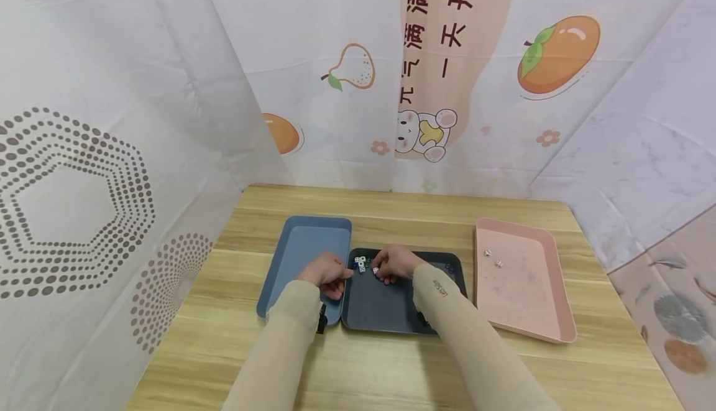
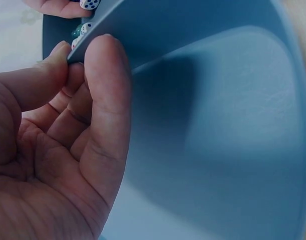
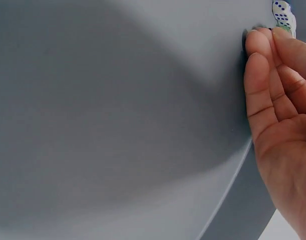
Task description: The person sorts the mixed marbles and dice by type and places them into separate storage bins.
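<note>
My left hand [image 1: 326,272] is at the inner edge of the blue tray [image 1: 317,221]. In the left wrist view, thumb and fingers [image 2: 106,75] pinch that tray's rim from both sides. Over the dark tray [image 1: 386,318], my right hand [image 1: 396,262] pinches a white die [image 1: 375,270] with its fingertips pointing down. Beside it, a small cluster of white dice [image 1: 361,267] sits in the dark tray's far left corner, with a green die [image 1: 367,262] close by. The right wrist view shows white dice with blue pips [image 3: 283,14] just past the fingertips, partly hidden.
A pink tray [image 1: 526,324] on the right holds two white dice [image 1: 493,258]. Blue dice [image 1: 450,268] lie in the dark tray's far right corner. All three trays rest on a wooden table [image 1: 358,361], with a printed curtain [image 1: 335,150] behind it.
</note>
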Demonstrator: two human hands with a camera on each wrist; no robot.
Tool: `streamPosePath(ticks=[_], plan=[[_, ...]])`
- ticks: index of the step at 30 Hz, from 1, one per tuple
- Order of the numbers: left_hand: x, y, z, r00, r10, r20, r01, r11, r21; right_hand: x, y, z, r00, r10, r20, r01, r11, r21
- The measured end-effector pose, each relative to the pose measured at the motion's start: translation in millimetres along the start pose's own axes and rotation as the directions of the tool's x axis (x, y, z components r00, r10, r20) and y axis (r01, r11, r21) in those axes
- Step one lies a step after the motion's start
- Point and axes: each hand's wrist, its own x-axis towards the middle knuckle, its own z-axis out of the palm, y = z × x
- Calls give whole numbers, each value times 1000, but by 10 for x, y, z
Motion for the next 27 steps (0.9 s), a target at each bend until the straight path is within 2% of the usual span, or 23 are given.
streamPosePath(ticks=[12,19,27], plan=[[-21,16,-2,1000,1,2,-1,1000,-5,-36,62,-93,998,-67,15,68,997,-33],[-21,13,-4,1000,7,-1,-7,1000,-2,-121,55,-304,994,-104,27,104,995,0],[-13,3,-10,1000,6,2,-6,1000,-6,-242,120,-625,995,-97,-21,99,992,84]])
